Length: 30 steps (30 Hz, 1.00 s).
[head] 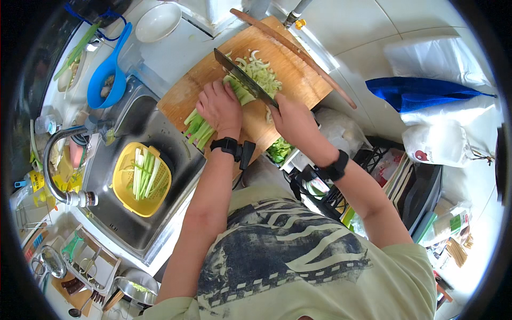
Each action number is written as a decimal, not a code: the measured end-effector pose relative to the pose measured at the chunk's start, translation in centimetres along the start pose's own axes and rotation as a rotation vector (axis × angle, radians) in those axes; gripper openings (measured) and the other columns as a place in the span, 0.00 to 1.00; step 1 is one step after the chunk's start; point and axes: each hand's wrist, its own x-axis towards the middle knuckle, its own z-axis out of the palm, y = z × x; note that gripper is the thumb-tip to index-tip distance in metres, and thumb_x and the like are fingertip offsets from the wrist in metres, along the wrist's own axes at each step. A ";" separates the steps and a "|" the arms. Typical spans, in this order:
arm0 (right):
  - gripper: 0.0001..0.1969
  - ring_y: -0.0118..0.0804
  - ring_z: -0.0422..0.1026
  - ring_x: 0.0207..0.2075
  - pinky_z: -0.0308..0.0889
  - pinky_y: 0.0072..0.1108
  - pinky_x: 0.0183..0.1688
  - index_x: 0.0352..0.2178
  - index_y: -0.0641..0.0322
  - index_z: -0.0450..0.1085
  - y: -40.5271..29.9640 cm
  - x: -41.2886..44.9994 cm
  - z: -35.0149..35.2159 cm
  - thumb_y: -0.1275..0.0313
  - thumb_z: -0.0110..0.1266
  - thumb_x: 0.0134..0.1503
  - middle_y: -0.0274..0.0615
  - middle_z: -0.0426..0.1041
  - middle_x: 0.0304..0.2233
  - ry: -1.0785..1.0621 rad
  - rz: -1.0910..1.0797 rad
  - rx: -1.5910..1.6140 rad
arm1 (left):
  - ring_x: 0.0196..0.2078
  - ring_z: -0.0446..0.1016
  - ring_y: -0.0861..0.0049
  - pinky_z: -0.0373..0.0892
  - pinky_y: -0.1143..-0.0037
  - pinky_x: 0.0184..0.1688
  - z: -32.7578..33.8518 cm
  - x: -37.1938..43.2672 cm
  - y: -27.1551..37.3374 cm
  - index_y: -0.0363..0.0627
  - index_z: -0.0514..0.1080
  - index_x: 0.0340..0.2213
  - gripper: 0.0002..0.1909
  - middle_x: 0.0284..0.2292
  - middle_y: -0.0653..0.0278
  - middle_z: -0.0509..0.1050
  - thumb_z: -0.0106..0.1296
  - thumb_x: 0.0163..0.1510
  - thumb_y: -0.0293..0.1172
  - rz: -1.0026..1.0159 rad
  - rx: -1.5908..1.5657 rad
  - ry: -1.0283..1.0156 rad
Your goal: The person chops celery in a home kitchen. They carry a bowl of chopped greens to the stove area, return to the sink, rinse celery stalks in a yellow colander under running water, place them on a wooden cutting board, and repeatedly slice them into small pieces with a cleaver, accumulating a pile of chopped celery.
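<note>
On the wooden cutting board (184, 96), my left hand (220, 106) presses down on a bunch of celery stalks (200, 130), fingers curled close to the blade. My right hand (294, 120) grips the handle of a kitchen cleaver (244, 78), whose dark blade lies across the celery. Sliced celery (262, 74) is heaped on the far side of the blade, with a few pieces near its handle. A long wooden rolling pin (296, 50) rests along the board's far right edge. More cut stalks (144, 176) lie in a yellow colander (166, 196) in the sink, left of the board.
The steel sink (132, 236) has a curved faucet (50, 160) reaching over it. A blue strainer (108, 86) and a white bowl (158, 23) stand beyond it. Leafy greens (280, 150) sit below the board. A steel pan (138, 286) and a utensil tray (112, 272) are at lower left.
</note>
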 end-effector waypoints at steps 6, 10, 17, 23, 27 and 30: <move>0.11 0.66 0.72 0.29 0.66 0.48 0.34 0.34 0.69 0.66 -1.4 -1.6 -1.9 0.68 0.50 0.61 0.63 0.71 0.23 -0.034 0.051 0.034 | 0.41 0.68 0.64 0.60 0.66 0.45 0.2 0.1 -0.1 0.49 0.72 0.36 0.09 0.36 0.63 0.70 0.49 0.60 0.39 0.014 0.017 0.024; 0.11 0.67 0.72 0.29 0.66 0.48 0.34 0.32 0.71 0.66 -1.7 -0.9 -2.2 0.69 0.50 0.60 0.65 0.71 0.23 -0.094 0.072 0.016 | 0.41 0.68 0.65 0.60 0.66 0.45 0.1 0.2 0.0 0.49 0.72 0.35 0.09 0.36 0.63 0.70 0.49 0.60 0.39 0.038 0.008 0.046; 0.12 0.67 0.72 0.30 0.67 0.48 0.35 0.29 0.74 0.67 -1.2 2.4 1.1 0.70 0.50 0.60 0.67 0.71 0.23 -0.135 0.090 0.061 | 0.41 0.68 0.64 0.61 0.65 0.44 0.0 0.2 -0.1 0.48 0.72 0.35 0.09 0.35 0.63 0.70 0.49 0.60 0.39 0.039 0.053 -0.008; 0.11 0.68 0.72 0.30 0.66 0.48 0.34 0.31 0.71 0.68 0.7 2.5 4.4 0.69 0.51 0.60 0.66 0.71 0.23 0.000 0.083 0.113 | 0.42 0.68 0.64 0.61 0.65 0.44 -0.6 0.2 0.3 0.50 0.73 0.35 0.09 0.36 0.63 0.71 0.47 0.61 0.40 0.031 -0.013 -0.038; 0.10 0.67 0.72 0.28 0.67 0.47 0.33 0.33 0.69 0.67 0.2 1.3 3.0 0.69 0.51 0.60 0.63 0.71 0.22 0.132 0.019 0.089 | 0.42 0.69 0.66 0.60 0.65 0.44 0.2 0.5 -0.2 0.51 0.73 0.35 0.09 0.38 0.65 0.72 0.47 0.62 0.40 -0.005 -0.116 0.083; 0.11 0.66 0.72 0.28 0.67 0.47 0.32 0.33 0.69 0.66 -1.1 -0.3 0.0 0.69 0.51 0.60 0.62 0.71 0.22 0.029 0.027 0.076 | 0.41 0.69 0.67 0.60 0.66 0.43 0.4 0.4 -0.1 0.52 0.74 0.35 0.09 0.38 0.68 0.73 0.47 0.61 0.40 -0.054 -0.090 0.002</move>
